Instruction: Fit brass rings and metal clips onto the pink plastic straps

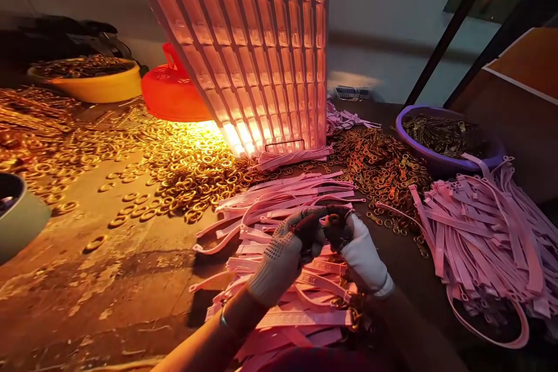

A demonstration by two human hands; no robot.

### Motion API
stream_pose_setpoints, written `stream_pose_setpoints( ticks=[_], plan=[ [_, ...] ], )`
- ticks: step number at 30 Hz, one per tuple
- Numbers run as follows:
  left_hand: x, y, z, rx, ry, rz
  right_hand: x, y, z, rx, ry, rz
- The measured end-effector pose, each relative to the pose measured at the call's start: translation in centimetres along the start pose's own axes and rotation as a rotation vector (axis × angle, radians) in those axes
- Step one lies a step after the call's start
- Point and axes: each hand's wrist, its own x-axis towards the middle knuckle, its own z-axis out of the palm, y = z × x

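Observation:
Just above a heap of pink straps (300, 279), my two gloved hands meet with their fingertips together. My left hand (283, 250), in a dotted knit glove with dark fingers, is closed in a pinch. Opposite it, my right hand (361, 253) wears a white glove with dark fingertips and is closed too. A small ring-like piece (333, 218) shows dimly between the fingers. Its exact kind is hard to make out, and the fingers cover most of it. Some straps below have brass-coloured metal fittings (355, 317) at their right ends.
Loose brass rings (196, 168) spread across the table at left, under a red lamp shade (174, 90). A tall ribbed panel (265, 58) stands ahead. Metal clasps (387, 168), a purple basin (410, 136) and more pink straps (483, 232) lie right; a yellow basin (104, 84) stands far left.

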Motion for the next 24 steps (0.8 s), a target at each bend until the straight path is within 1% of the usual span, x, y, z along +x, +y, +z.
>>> stream_pose_setpoints(
  ticks=[3, 6, 9, 11, 13, 15, 17, 18, 20, 22, 24],
  plan=[
    [0.7, 0.1, -0.3, -0.105, 0.036, -0.049, -0.6, 0.7, 0.2, 0.027, 0.062, -0.003],
    [1.6, 0.5, -1.3, -0.221, 0.087, -0.116, -1.6, 1.0, 0.1, -0.020, 0.128, -0.026],
    [2.0, 0.7, -2.5, -0.305, 0.049, -0.265, -2.2, 1.0, -0.2, -0.058, 0.133, -0.013],
    [1.6, 0.4, -3.1, -0.308, 0.001, -0.328, -2.1, 1.1, -0.5, -0.083, 0.132, -0.007],
    [0.8, 0.0, -3.3, -0.246, -0.062, -0.323, -2.0, 1.2, -0.7, -0.127, 0.131, -0.005],
    [-0.1, -0.5, -3.1, -0.114, -0.126, -0.283, -2.1, 1.4, -0.8, -0.186, 0.115, 0.001],
    [-0.9, -0.8, -2.7, 0.050, -0.157, -0.238, -2.8, 1.6, -0.9, -0.270, 0.073, 0.006],
    [-1.3, -0.9, -2.4, 0.129, -0.155, -0.210, -3.4, 1.8, -1.0, -0.334, 0.057, -0.006],
    [-2.0, -1.2, -2.0, 0.259, -0.145, -0.164, -4.8, 1.9, -1.2, -0.538, 0.044, -0.072],
    [-2.5, -1.6, -1.8, 0.370, -0.172, -0.157, -6.0, 1.8, -1.4, -0.813, 0.023, -0.184],
    [-2.9, -2.1, -1.8, 0.472, -0.201, -0.143, -6.6, 1.1, -1.7, -1.087, -0.065, -0.268]
  ],
)
